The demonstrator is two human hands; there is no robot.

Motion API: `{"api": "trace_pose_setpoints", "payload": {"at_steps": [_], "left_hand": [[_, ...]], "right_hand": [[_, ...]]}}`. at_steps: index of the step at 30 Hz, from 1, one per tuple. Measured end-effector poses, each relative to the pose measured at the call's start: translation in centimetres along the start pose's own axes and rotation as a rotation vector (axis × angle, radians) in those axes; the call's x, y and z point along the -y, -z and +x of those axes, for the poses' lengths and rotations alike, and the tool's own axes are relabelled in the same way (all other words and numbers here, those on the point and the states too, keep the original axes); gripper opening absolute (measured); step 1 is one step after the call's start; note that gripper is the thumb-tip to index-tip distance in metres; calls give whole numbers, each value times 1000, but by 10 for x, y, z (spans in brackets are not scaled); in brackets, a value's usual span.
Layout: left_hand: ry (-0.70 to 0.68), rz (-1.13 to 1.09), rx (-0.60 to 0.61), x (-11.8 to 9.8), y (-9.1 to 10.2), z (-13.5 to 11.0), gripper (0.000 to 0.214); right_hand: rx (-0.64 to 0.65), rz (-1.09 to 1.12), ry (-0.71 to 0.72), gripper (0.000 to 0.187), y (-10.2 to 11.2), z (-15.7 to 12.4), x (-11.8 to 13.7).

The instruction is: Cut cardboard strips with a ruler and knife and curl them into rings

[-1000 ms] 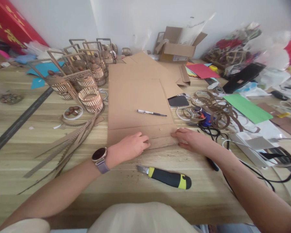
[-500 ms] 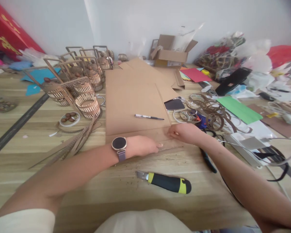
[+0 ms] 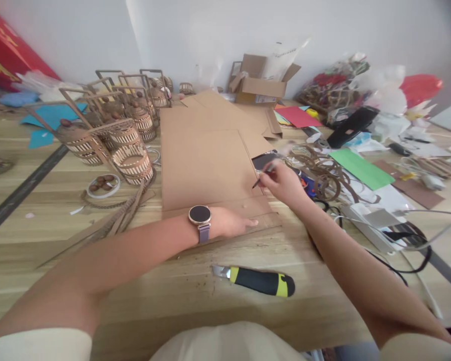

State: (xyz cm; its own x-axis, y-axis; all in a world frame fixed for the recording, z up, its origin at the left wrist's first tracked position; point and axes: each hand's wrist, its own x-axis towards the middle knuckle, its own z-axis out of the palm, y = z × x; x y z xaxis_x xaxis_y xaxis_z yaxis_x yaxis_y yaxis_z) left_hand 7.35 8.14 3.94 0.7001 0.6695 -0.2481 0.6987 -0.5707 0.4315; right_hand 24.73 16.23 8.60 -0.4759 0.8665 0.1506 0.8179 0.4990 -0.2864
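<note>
My left hand (image 3: 233,223) lies flat, fingers stretched out, pressing the near edge of a large brown cardboard sheet (image 3: 205,160) on the wooden table (image 3: 60,215). A watch (image 3: 200,215) sits on that wrist. My right hand (image 3: 281,183) is closed on a pen (image 3: 261,180), its tip pointing down at the sheet's right edge. A black and yellow utility knife (image 3: 259,280) lies on the table just in front of my left hand, touched by neither hand.
Several small wicker-like lanterns (image 3: 128,145) stand at the left, with thin card strips (image 3: 116,220) beside them. A phone (image 3: 265,160), curled brown strips (image 3: 323,175), green paper (image 3: 361,168), cables (image 3: 417,250) and an open carton (image 3: 261,82) crowd the right and back.
My right hand left the sheet's near corner, moved up and picked the pen off the cardboard. My left hand slid right along the sheet's near edge and flattened.
</note>
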Motion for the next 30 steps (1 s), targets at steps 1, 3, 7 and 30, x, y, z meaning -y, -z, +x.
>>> {"api": "trace_pose_setpoints", "payload": {"at_steps": [1, 3, 7, 30], "left_hand": [[-1, 8, 22, -1, 2, 2, 53], [1, 29, 69, -4, 7, 6, 59], [-1, 63, 173, -10, 18, 6, 83], [54, 90, 344, -11, 20, 40, 133]], "right_hand": [[-32, 72, -34, 18, 4, -15, -6], [-143, 503, -151, 15, 4, -48, -15], [-206, 942, -286, 19, -12, -110, -23], [7, 676, -169, 16, -48, -134, 16]]}}
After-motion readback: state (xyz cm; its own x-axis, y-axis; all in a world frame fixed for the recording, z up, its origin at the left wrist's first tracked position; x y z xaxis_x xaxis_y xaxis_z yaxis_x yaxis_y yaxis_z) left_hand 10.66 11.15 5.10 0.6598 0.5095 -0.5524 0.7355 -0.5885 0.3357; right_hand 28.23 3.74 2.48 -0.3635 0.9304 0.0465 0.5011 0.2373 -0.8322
